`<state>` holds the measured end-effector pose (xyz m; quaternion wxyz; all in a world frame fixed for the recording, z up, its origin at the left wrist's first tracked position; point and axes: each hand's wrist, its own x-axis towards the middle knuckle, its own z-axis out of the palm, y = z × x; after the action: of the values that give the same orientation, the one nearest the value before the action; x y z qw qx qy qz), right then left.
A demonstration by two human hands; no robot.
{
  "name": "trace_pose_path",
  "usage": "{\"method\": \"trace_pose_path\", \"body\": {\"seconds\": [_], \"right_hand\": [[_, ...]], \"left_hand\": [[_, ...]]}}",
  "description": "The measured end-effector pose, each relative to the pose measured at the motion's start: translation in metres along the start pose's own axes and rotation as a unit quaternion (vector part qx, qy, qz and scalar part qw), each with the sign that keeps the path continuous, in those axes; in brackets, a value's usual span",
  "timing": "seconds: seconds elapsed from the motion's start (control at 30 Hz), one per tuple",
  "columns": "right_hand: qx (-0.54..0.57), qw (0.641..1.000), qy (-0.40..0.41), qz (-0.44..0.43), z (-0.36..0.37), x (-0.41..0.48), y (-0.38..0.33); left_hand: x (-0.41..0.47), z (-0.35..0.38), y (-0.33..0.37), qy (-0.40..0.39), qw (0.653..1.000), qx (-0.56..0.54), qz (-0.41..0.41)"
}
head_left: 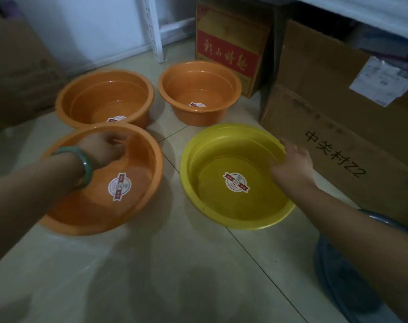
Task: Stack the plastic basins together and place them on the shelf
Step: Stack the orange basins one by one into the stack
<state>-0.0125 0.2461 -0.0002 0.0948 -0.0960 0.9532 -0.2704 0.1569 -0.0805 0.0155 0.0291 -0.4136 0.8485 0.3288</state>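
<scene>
Fingers of the left hand (105, 148) curl loosely over the near orange basin (137, 206) — right hand (291, 164) grips the yellow basin (221, 210) rim, cardboard box (338, 145) just beside.

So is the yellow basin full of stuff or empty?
Empty. The yellow basin shows only its bare bottom with a round sticker. The right hand rests on its far rim.

Bare floor (175, 264) open near side (wide); cardboard boxes (338, 136) crowd yellow basin (235, 201) right.
</scene>
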Motion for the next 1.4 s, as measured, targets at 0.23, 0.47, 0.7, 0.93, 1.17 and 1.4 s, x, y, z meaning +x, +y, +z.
{"method": "trace_pose_path", "body": {"seconds": [0.23, 0.47, 0.7, 0.93, 1.17, 1.4], "right_hand": [[0.099, 0.973, -0.066, -0.196, 0.046, -0.026, -0.094], [0.180, 0.956, -0.167, -0.159, 0.104, -0.031, -0.150], [0.154, 0.960, -0.210, -0.099, 0.144, -0.023, -0.158], [0.156, 0.956, -0.247, -0.024, 0.172, -0.018, -0.163], [0.184, 0.948, -0.258, 0.022, 0.182, -0.017, -0.164], [0.194, 0.948, -0.252, 0.020, 0.179, -0.023, -0.160]], "left_hand": [[-0.018, -0.054, -0.094, 0.127, 0.979, -0.002, -0.157], [-0.014, -0.057, -0.119, 0.162, 0.966, -0.057, -0.194], [-0.009, -0.058, -0.141, 0.159, 0.963, -0.076, -0.205], [-0.004, -0.056, -0.159, 0.088, 0.964, -0.105, -0.228], [0.001, -0.053, -0.168, 0.098, 0.964, -0.115, -0.217], [-0.003, -0.055, -0.166, 0.114, 0.968, -0.103, -0.198]]}}
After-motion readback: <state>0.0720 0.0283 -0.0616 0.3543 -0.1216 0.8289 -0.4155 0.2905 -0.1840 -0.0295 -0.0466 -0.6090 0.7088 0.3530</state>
